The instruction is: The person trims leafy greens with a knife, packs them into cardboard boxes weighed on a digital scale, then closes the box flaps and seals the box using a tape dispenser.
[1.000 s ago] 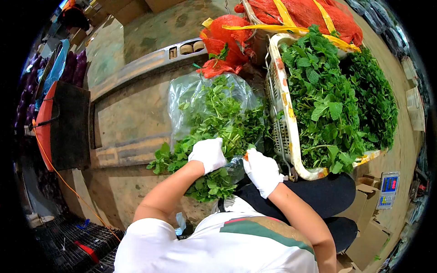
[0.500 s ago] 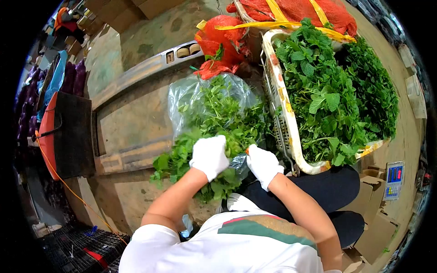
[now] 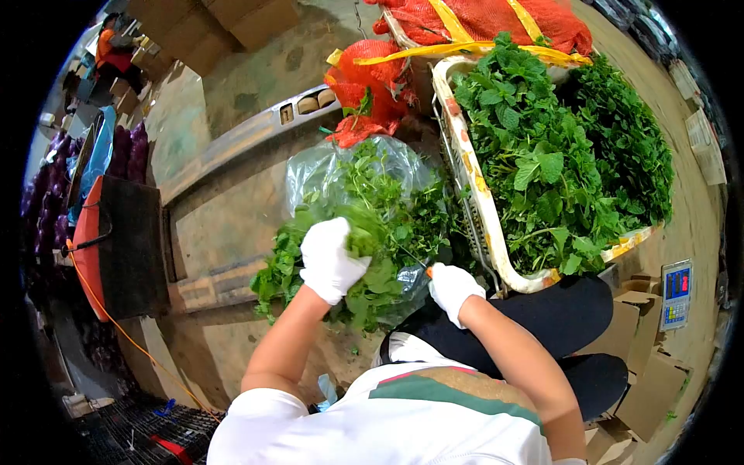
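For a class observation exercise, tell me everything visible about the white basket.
The white basket looks like plastic, with perforated sides, a yellow-stained rim and a wire handle along its left. Heaped with leafy greens, it stands beyond and right of the right hand. A black-clad knee is by its near edge, perhaps touching.

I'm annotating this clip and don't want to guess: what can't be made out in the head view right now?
All in the head view:
- Orange bit at the right hand: too small to identify.
- Left hand: fingertips hidden by the hand itself; nearby leaves motion-blurred.
- Scale: digits too small to read.
- Crate: floor hidden by greens.
- Large red sack: cut off by the top edge.
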